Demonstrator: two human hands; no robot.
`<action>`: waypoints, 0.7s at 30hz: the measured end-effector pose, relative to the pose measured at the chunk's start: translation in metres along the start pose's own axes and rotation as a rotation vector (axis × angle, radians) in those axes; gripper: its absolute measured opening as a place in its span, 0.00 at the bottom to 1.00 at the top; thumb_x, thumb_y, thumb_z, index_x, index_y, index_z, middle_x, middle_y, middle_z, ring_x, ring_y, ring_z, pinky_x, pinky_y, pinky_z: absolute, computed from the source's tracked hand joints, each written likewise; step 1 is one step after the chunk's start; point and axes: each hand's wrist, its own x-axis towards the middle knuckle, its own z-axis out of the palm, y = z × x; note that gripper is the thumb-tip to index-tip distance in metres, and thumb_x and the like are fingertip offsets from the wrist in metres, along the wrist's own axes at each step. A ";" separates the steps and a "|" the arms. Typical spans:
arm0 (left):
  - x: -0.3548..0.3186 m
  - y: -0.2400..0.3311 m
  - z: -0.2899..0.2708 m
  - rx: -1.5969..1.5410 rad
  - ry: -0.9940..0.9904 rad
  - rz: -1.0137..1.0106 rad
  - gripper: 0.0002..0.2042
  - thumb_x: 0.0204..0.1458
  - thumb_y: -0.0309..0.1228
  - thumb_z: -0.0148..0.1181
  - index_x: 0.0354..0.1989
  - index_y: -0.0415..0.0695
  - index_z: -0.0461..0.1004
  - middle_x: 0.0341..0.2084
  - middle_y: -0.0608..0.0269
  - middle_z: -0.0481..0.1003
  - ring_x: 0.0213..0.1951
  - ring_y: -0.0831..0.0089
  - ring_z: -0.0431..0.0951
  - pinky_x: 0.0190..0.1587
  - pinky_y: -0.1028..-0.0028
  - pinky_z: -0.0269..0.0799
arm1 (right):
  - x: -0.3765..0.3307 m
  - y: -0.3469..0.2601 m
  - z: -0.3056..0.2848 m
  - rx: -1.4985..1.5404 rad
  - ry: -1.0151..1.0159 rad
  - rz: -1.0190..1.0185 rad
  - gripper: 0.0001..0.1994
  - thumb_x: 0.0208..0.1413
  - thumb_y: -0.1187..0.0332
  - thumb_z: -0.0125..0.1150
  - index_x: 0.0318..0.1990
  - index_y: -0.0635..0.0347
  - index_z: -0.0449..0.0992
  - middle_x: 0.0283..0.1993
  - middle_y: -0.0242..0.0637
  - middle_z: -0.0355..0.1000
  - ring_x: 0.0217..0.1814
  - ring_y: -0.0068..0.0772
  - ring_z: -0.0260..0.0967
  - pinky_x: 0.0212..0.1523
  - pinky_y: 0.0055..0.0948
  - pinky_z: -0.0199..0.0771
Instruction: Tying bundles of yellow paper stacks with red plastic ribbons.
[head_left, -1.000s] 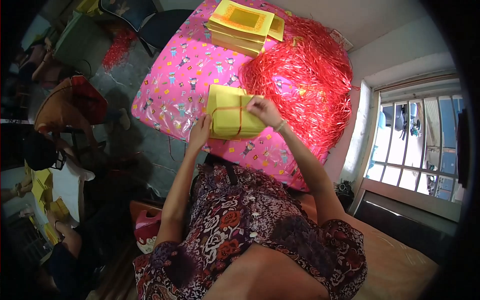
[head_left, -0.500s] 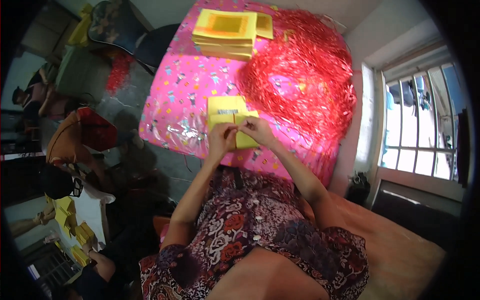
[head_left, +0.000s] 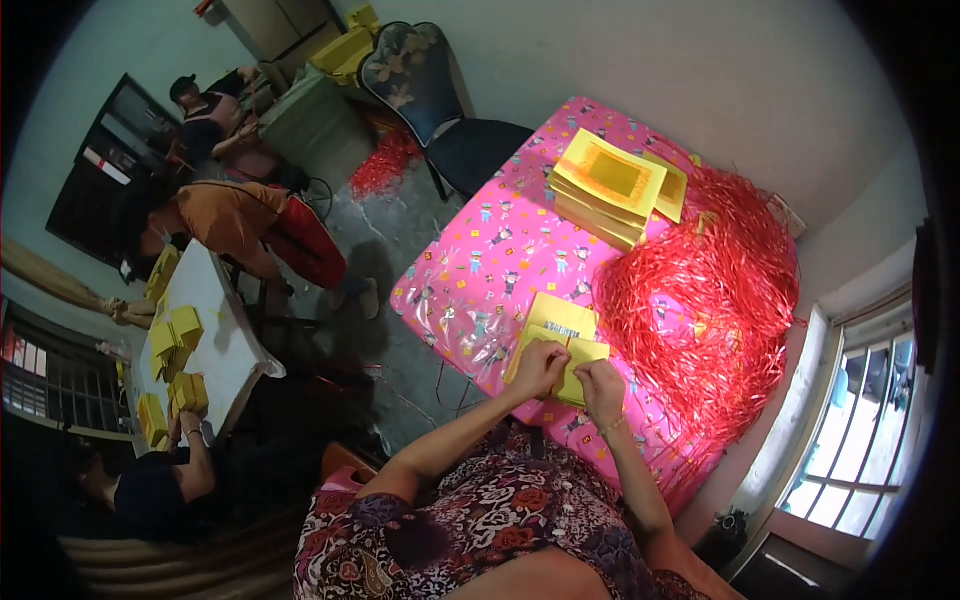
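Observation:
A yellow paper bundle (head_left: 560, 330) lies on the pink patterned tablecloth (head_left: 480, 270) near the table's front edge, with a thin red string across it. My left hand (head_left: 541, 366) and my right hand (head_left: 601, 383) sit side by side on the bundle's near end, fingers pinched at the red string. A big heap of red plastic strings (head_left: 700, 300) lies just right of the bundle. A stack of yellow paper sheets (head_left: 610, 190) stands at the far side of the table.
A dark chair (head_left: 440, 110) stands behind the table. At left, other people work at a white table (head_left: 225, 350) with several yellow bundles (head_left: 175, 335). More red strings (head_left: 385, 165) lie on the floor. A barred window (head_left: 860, 440) is at right.
The view has swung so the table sits farther right. The bundle went from lifted in both hands to lying flat on the cloth, and both hands have come together at its near end.

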 end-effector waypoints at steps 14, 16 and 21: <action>-0.002 -0.025 0.015 0.024 -0.107 0.201 0.04 0.40 0.31 0.58 0.24 0.47 0.73 0.19 0.63 0.71 0.28 0.62 0.67 0.34 0.64 0.60 | 0.003 0.033 0.016 0.304 -0.221 0.062 0.04 0.41 0.78 0.64 0.26 0.62 0.76 0.25 0.35 0.68 0.30 0.28 0.63 0.31 0.25 0.63; 0.000 -0.022 0.012 0.046 -0.113 0.184 0.04 0.40 0.32 0.57 0.23 0.47 0.73 0.19 0.64 0.71 0.28 0.62 0.67 0.34 0.64 0.60 | 0.000 0.040 0.018 0.286 -0.216 0.048 0.03 0.41 0.78 0.64 0.26 0.62 0.77 0.25 0.35 0.68 0.30 0.27 0.64 0.30 0.24 0.64; 0.004 -0.026 0.007 0.156 -0.250 0.207 0.09 0.37 0.39 0.60 0.21 0.49 0.74 0.18 0.64 0.71 0.28 0.62 0.66 0.34 0.65 0.60 | 0.001 0.045 0.022 0.286 -0.231 0.046 0.03 0.42 0.78 0.64 0.26 0.63 0.76 0.26 0.35 0.69 0.30 0.26 0.65 0.29 0.24 0.66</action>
